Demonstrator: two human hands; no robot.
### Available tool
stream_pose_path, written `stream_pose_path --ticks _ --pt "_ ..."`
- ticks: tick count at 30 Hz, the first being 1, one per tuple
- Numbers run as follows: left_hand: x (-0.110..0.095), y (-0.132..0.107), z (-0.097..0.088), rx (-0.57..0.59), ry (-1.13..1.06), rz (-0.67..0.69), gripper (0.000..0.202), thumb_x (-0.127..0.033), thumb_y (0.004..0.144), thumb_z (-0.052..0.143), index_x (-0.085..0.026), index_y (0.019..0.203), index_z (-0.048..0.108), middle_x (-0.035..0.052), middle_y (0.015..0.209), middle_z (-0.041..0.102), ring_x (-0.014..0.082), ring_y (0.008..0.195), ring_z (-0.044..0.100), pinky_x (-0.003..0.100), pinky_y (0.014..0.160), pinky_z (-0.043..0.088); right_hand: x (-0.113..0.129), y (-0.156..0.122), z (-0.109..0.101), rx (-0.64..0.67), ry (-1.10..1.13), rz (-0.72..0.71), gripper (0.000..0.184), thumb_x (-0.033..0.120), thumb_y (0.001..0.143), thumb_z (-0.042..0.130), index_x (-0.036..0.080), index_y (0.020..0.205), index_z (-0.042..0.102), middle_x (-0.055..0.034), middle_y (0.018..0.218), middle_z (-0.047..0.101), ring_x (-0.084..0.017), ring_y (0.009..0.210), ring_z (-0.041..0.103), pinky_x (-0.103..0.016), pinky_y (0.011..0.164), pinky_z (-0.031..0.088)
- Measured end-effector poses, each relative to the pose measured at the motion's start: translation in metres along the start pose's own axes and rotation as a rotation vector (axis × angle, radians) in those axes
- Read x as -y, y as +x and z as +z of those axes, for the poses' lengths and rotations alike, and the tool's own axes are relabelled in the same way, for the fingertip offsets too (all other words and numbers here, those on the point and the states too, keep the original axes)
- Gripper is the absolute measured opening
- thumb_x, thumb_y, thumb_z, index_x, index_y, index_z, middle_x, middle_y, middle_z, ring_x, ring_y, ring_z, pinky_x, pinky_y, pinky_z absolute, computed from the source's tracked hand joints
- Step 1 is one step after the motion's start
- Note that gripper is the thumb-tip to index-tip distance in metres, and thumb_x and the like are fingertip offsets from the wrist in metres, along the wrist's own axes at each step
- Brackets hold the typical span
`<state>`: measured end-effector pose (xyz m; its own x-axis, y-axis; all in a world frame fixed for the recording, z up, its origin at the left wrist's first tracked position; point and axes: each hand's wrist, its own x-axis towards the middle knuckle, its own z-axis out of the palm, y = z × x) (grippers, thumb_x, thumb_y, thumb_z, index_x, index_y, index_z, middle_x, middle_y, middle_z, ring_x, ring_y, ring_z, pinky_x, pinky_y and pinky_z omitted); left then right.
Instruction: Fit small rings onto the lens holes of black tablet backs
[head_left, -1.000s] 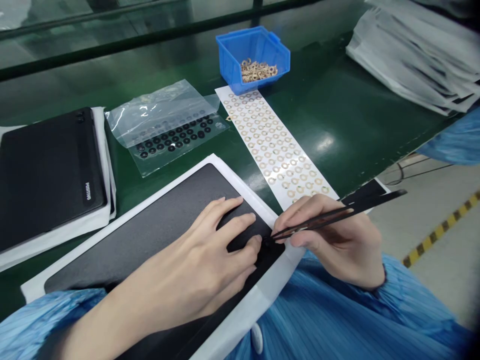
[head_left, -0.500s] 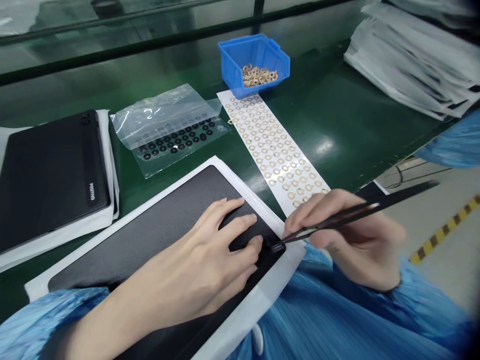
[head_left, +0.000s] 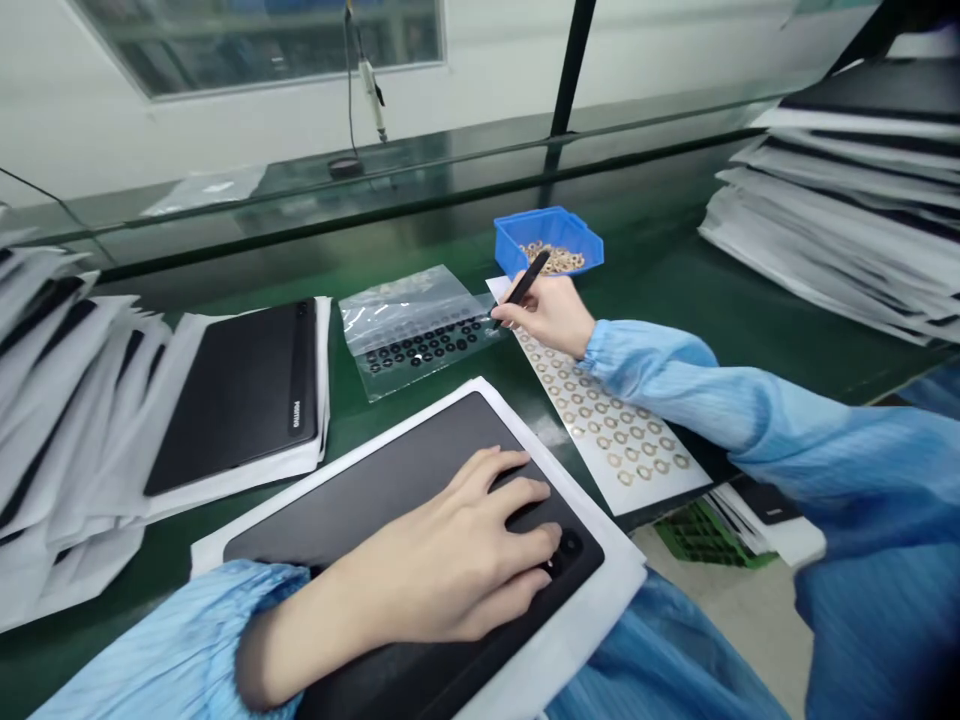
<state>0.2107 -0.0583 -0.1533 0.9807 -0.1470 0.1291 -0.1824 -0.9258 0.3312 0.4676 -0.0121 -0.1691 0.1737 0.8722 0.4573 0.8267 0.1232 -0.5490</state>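
Note:
My left hand lies with fingers spread on the back of a black tablet, close to its camera rings. White wrapping is under the tablet. My right hand is closed around dark tweezers, their tips low beside a clear plastic sheet of black rings. Whether the tips hold anything is too small to tell. Under my right wrist runs a white strip of gold-coloured ring stickers. Just beyond that hand is a blue bin of small tan rings.
Another black tablet rests on white wrapping at left, beside a leaning stack of wrapped pieces. A tall wrapped stack stands at right. A screwdriver-like tool hangs at the back. Below the table edge is a green crate.
My right hand has carried the tweezers from the tablet's camera corner forward to the strip and the black rings. My left hand stays on the tablet. The view has tilted up.

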Motion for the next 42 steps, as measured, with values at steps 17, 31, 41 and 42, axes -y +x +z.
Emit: stream_pose_path --ticks 17,31,41,42 --pt "0.043 -0.004 0.001 -0.341 0.073 -0.582 0.041 -0.030 0.090 0.049 -0.013 0.126 0.042 0.0130 0.122 0.048 0.0260 0.117 0.040 0.048 0.101 0.036 0.046 -0.067 -0.040 0.468 -0.028 0.097 0.030 0.037 0.086 0.046 0.016 0.070 0.061 -0.0021 0.061 0.063 -0.014 0.056 0.056 -0.025 0.055 0.037" --pt "0.038 -0.005 0.001 -0.269 0.150 -0.747 0.045 -0.044 0.093 0.042 -0.009 0.120 0.049 0.0126 0.113 0.053 0.0261 0.107 0.048 0.043 0.095 0.041 0.061 -0.082 -0.016 0.368 -0.112 -0.008 0.027 0.040 0.082 0.045 0.018 0.076 0.060 -0.0064 0.066 0.064 -0.020 0.059 0.058 -0.029 0.056 0.037" --pt "0.036 -0.005 0.000 -0.329 0.128 -0.739 0.041 -0.046 0.091 0.045 -0.010 0.110 0.055 0.0126 0.107 0.055 0.0262 0.103 0.050 0.039 0.091 0.043 0.059 -0.072 -0.011 0.474 0.001 0.051 0.033 0.044 0.086 0.044 0.020 0.071 0.060 -0.0050 0.065 0.063 -0.023 0.063 0.058 -0.032 0.056 0.039" --pt "0.035 -0.005 -0.002 -0.341 0.125 -0.738 0.040 -0.046 0.091 0.045 -0.011 0.107 0.057 0.0122 0.106 0.056 0.0258 0.102 0.051 0.039 0.091 0.043 0.063 -0.071 -0.013 0.433 0.009 0.027 0.033 0.043 0.086 0.043 0.021 0.069 0.058 -0.0048 0.062 0.062 -0.023 0.060 0.057 -0.032 0.053 0.038"
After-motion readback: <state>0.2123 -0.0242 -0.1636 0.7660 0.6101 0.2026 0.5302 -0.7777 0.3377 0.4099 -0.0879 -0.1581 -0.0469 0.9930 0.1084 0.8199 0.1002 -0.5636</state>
